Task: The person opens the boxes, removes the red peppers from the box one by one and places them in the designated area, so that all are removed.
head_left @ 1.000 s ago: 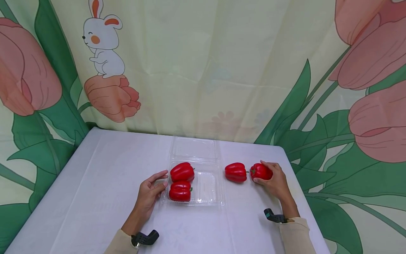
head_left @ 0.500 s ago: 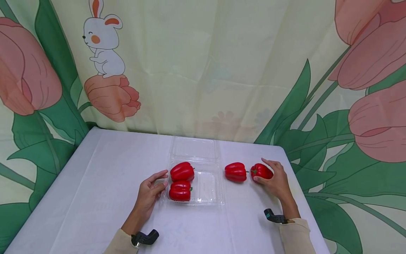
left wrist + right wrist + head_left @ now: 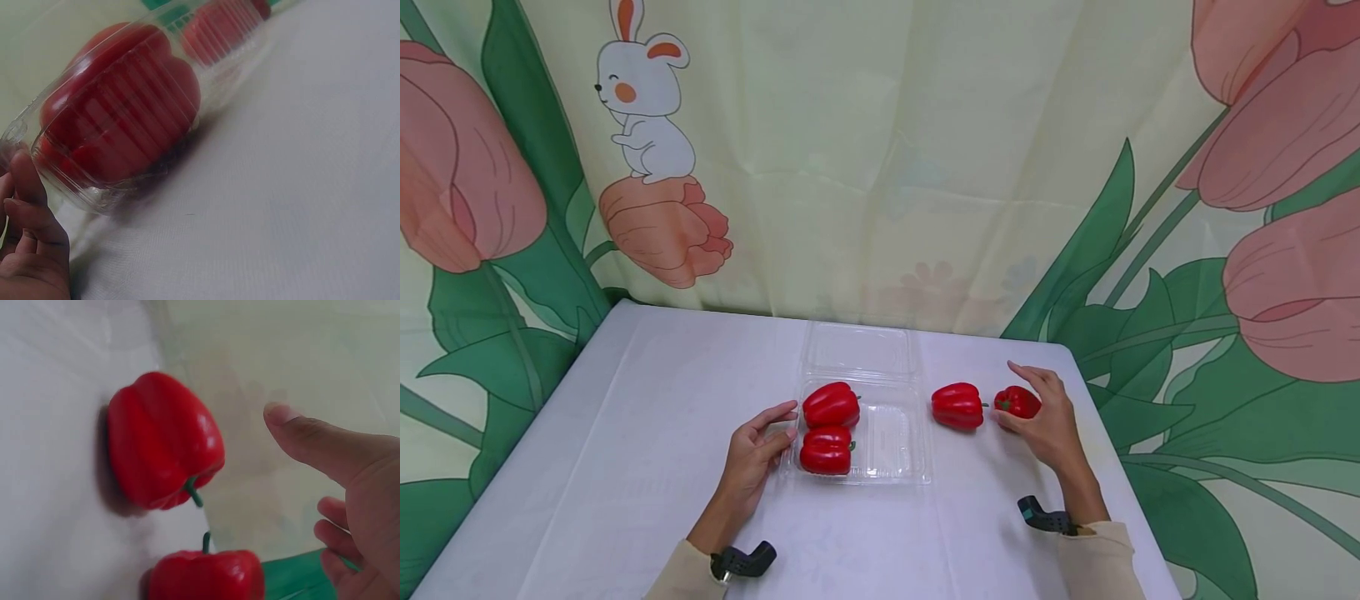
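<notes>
My left hand holds the left edge of a clear plastic clamshell container, thumb and fingertips at its rim. The lid lies folded back. Inside, on the left half, two red bell peppers sit one behind the other: the rear pepper and the front pepper. In the left wrist view, a red bell pepper shows through the ribbed wall. Right of the container, two more lie on the cloth: a nearer bell pepper and the rightmost bell pepper. My right hand hovers by the rightmost one, thumb and fingers spread, holding nothing.
A white cloth covers the table. Behind it hangs a curtain printed with tulips and a rabbit. The table's right edge runs close beside my right forearm. Each wrist wears a black camera band.
My right hand has let go of the rightmost bell pepper, its fingers spreading and lifting away. That pepper stays on the cloth. My left hand and the container keep their places.
</notes>
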The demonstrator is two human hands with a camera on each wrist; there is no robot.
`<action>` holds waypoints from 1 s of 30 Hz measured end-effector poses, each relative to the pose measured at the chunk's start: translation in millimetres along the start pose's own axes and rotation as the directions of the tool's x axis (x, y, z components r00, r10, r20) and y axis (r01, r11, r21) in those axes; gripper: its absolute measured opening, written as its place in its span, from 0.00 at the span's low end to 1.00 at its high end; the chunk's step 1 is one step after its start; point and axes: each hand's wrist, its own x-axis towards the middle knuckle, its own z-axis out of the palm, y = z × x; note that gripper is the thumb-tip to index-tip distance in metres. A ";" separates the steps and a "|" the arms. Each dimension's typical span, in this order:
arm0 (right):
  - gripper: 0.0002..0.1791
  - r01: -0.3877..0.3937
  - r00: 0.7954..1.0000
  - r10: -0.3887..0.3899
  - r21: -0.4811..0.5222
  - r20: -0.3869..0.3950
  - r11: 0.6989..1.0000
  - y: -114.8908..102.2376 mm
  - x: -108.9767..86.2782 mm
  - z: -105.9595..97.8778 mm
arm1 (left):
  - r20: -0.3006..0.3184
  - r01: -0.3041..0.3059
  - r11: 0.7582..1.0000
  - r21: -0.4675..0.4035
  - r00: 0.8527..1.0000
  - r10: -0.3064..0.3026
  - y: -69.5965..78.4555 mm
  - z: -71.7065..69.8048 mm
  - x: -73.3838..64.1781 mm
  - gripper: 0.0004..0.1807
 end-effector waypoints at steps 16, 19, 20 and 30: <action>0.53 0.189 0.981 -0.185 0.073 -0.066 0.979 -53.0 -14.8 3.6 | -0.004 0.003 1.000 0.001 1.000 -0.003 0.6 0.7 -0.4 0.30; 0.52 0.206 0.977 -0.201 0.077 -0.071 0.975 -60.1 -18.1 6.7 | -0.004 0.002 1.000 0.002 1.000 -0.002 0.7 0.5 -0.5 0.30; 0.52 0.209 0.976 -0.204 0.077 -0.071 0.975 -62.4 -19.2 7.7 | -0.005 0.002 1.000 0.002 1.000 -0.002 0.7 0.4 -0.5 0.30; 0.54 0.226 0.974 -0.222 0.122 -0.051 0.966 -83.6 -29.6 21.6 | -0.001 -0.002 1.000 -0.007 1.000 0.002 0.1 0.5 -0.2 0.31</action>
